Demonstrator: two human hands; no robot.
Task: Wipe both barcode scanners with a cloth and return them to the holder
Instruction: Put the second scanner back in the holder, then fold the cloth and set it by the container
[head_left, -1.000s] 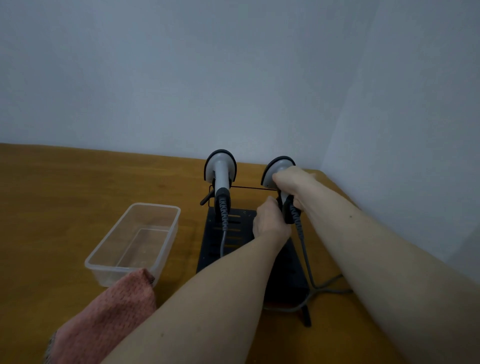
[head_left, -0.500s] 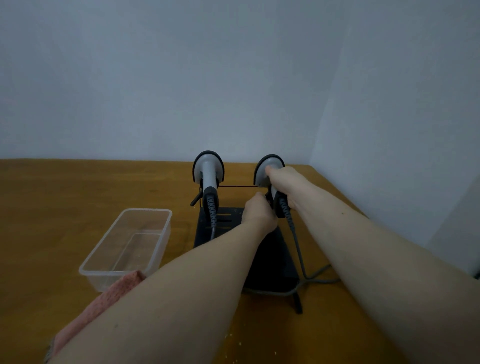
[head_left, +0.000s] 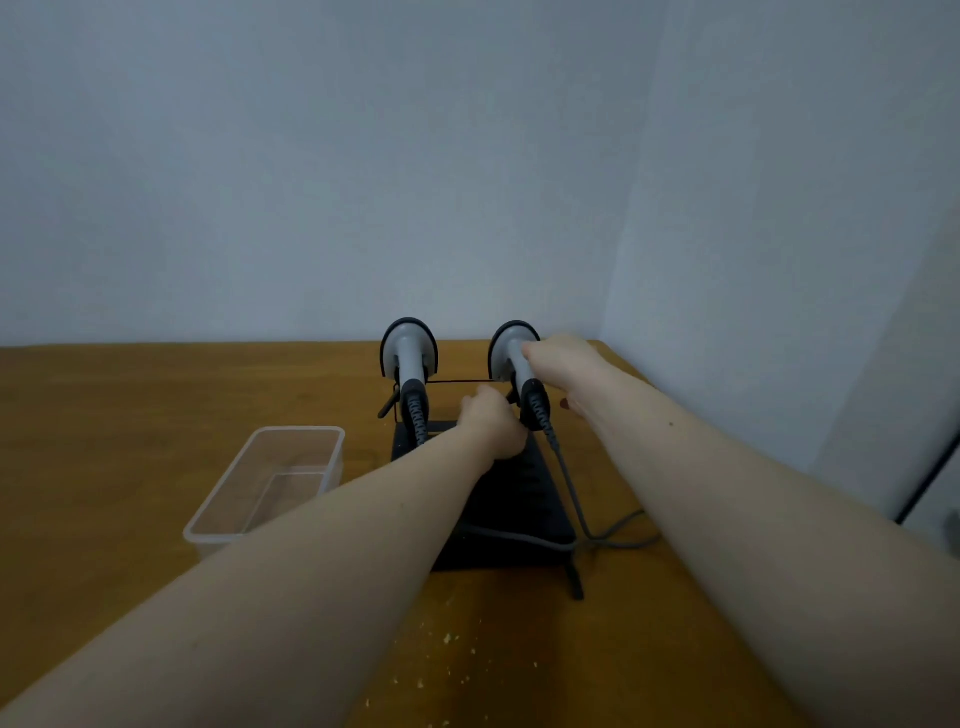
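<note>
My right hand (head_left: 563, 364) grip is wrapped round the right scanner (head_left: 511, 353), upright in the holder (head_left: 511, 499); its handle runs straight down. Left hand (head_left: 491, 423) is half-curled at its base; hold unclear. Left scanner (head_left: 409, 353) is seated alongside.

A plain room corner, more like a shop back room or small office than a home: bare pale walls (head_left: 363, 156) fill the upper frame above a wooden tabletop (head_left: 130, 415), with two corded barcode scanners (head_left: 409, 353) on a black stand (head_left: 514, 499) at centre.
</note>
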